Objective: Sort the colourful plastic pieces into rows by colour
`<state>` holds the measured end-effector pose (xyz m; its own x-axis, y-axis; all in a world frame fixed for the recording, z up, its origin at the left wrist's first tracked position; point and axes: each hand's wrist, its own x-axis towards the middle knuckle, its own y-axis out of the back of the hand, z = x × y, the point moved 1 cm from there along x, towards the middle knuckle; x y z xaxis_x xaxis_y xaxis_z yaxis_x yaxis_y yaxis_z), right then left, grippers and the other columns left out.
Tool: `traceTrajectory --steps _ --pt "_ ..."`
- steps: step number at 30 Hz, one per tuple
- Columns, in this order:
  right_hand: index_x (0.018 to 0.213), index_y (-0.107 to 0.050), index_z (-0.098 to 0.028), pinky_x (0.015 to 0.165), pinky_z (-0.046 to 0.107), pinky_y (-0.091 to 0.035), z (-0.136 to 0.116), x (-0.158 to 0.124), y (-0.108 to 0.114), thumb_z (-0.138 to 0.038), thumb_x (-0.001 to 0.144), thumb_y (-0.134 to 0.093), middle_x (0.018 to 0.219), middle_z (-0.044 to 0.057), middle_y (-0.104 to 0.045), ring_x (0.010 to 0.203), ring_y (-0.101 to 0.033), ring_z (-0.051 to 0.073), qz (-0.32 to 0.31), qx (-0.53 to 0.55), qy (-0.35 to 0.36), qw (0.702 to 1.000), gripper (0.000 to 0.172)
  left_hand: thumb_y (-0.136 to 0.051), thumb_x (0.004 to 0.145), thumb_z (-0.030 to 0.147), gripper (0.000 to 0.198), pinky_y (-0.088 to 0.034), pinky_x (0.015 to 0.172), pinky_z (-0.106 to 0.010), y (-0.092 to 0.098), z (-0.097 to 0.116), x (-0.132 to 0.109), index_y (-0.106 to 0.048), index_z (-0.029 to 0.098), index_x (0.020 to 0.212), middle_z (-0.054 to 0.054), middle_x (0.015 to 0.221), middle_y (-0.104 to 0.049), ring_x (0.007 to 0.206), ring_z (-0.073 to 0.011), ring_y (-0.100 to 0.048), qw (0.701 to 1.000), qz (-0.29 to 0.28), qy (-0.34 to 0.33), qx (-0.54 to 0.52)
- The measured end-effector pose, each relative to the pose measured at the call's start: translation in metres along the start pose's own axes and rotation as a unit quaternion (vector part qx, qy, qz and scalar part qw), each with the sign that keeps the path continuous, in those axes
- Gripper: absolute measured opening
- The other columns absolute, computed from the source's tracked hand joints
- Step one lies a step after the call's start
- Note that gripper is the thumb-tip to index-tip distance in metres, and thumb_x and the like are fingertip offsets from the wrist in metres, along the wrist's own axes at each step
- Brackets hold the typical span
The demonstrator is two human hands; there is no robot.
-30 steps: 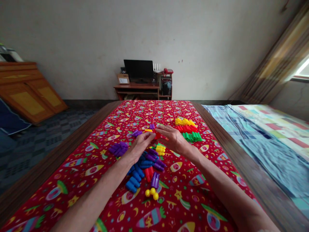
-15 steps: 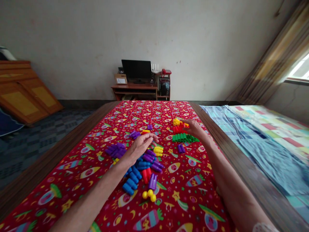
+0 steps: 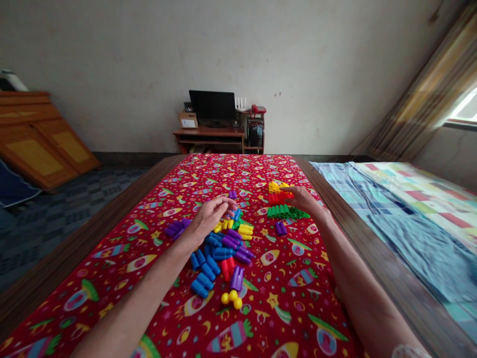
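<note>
My left hand hovers over the pile of plastic building blocks, its fingers loosely bent and apart with nothing visible in them. Around it lie purple blocks, blue blocks, a yellow block and a red block. My right hand is at the sorted rows, fingers stretched out beside the yellow blocks and partly over the red blocks. In front of those stands a row of green blocks. A purple block lies nearest me there.
A red patterned cloth covers the table, with its brown wooden edge showing at the right. A bed adjoins that side. At the far end is a desk with a monitor. A wooden cabinet stands left.
My left hand has drawn slightly left and back, uncovering yellow and blue blocks beneath it. My right hand has shifted slightly right; more yellow shows at its fingertips.
</note>
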<state>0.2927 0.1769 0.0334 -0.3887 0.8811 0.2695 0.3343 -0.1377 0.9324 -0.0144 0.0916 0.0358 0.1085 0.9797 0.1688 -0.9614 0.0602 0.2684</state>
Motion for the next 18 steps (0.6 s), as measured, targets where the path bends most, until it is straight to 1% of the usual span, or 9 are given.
traceTrajectory --steps 3,5,7,9,11,12,13,15,18 --pt "0.124 -0.066 -0.015 0.072 0.028 -0.047 -0.001 -0.001 0.003 -0.012 0.08 -0.063 0.097 0.012 -0.075 0.079 -0.068 0.021 -0.001 -0.011 -0.003 1.0 0.044 -0.047 0.084 0.042 0.033 -0.055 0.071 -0.031 0.021 -0.015 0.011 -0.066 0.016 0.094 -0.007 0.089 -0.072 0.077 -0.0197 -0.068 0.991 0.045 -0.047 0.118" --pt "0.124 -0.065 -0.013 0.07 0.028 -0.046 -0.005 -0.001 0.008 -0.015 0.083 -0.061 0.095 0.013 -0.075 0.077 -0.067 0.021 0.012 -0.014 0.002 1.0 0.042 -0.044 0.086 0.034 0.031 -0.054 0.082 -0.035 0.031 -0.026 0.016 -0.067 0.017 0.098 -0.009 0.096 -0.072 0.088 -0.022 -0.068 0.968 0.067 -0.091 0.223" --pt "0.124 -0.066 -0.014 0.067 0.028 -0.045 -0.012 -0.002 0.014 -0.018 0.086 -0.057 0.095 0.013 -0.074 0.075 -0.067 0.021 0.034 -0.005 0.011 0.999 0.039 -0.042 0.086 0.025 0.033 -0.047 0.099 -0.039 0.034 -0.036 0.02 -0.067 0.017 0.107 -0.011 0.113 -0.07 0.108 -0.0237 -0.063 0.938 0.067 -0.144 0.309" --pt "0.121 -0.067 -0.014 0.064 0.027 -0.043 -0.025 -0.003 0.02 -0.019 0.089 -0.053 0.09 0.012 -0.074 0.071 -0.066 0.019 0.054 0.011 0.029 0.998 0.035 -0.042 0.084 0.018 0.039 -0.037 0.111 -0.042 0.031 -0.046 0.024 -0.065 0.017 0.117 -0.01 0.129 -0.063 0.125 -0.0234 -0.052 0.916 0.036 -0.182 0.355" --pt "0.116 -0.069 -0.014 0.061 0.025 -0.04 -0.04 -0.005 0.024 -0.019 0.091 -0.049 0.084 0.01 -0.074 0.066 -0.063 0.017 0.064 0.024 0.057 0.996 0.032 -0.045 0.082 0.014 0.044 -0.033 0.114 -0.043 0.026 -0.053 0.027 -0.063 0.019 0.122 -0.007 0.134 -0.06 0.131 -0.022 -0.047 0.914 -0.013 -0.177 0.365" --pt "0.113 -0.07 -0.014 0.06 0.024 -0.039 -0.048 -0.005 0.026 -0.019 0.092 -0.048 0.082 0.01 -0.073 0.064 -0.062 0.016 0.063 0.028 0.074 0.995 0.031 -0.047 0.08 0.014 0.044 -0.034 0.113 -0.043 0.024 -0.056 0.028 -0.063 0.02 0.121 -0.007 0.133 -0.061 0.13 -0.0219 -0.047 0.916 -0.033 -0.165 0.364" --pt "0.112 -0.07 -0.014 0.061 0.024 -0.039 -0.055 -0.006 0.027 -0.019 0.092 -0.047 0.082 0.009 -0.073 0.065 -0.062 0.015 0.06 0.03 0.091 0.994 0.03 -0.05 0.079 0.014 0.043 -0.035 0.112 -0.043 0.022 -0.059 0.03 -0.064 0.02 0.119 -0.007 0.13 -0.063 0.128 -0.0224 -0.05 0.919 -0.04 -0.15 0.362" --pt "0.108 -0.071 -0.015 0.062 0.023 -0.038 -0.066 -0.007 0.029 -0.02 0.093 -0.047 0.085 0.009 -0.073 0.067 -0.062 0.015 0.049 0.035 0.123 0.991 0.029 -0.057 0.076 0.017 0.037 -0.039 0.108 -0.043 0.022 -0.061 0.031 -0.068 0.02 0.111 -0.009 0.121 -0.067 0.12 -0.0251 -0.055 0.925 -0.023 -0.127 0.358" --pt "0.101 -0.072 -0.015 0.062 0.023 -0.037 -0.074 -0.008 0.03 -0.02 0.094 -0.045 0.082 0.008 -0.072 0.067 -0.06 0.013 0.051 0.031 0.141 0.988 0.028 -0.064 0.07 0.019 0.023 -0.046 0.099 -0.042 0.026 -0.058 0.03 -0.07 0.019 0.092 -0.009 0.103 -0.07 0.106 -0.0274 -0.062 0.93 0.026 -0.112 0.349"
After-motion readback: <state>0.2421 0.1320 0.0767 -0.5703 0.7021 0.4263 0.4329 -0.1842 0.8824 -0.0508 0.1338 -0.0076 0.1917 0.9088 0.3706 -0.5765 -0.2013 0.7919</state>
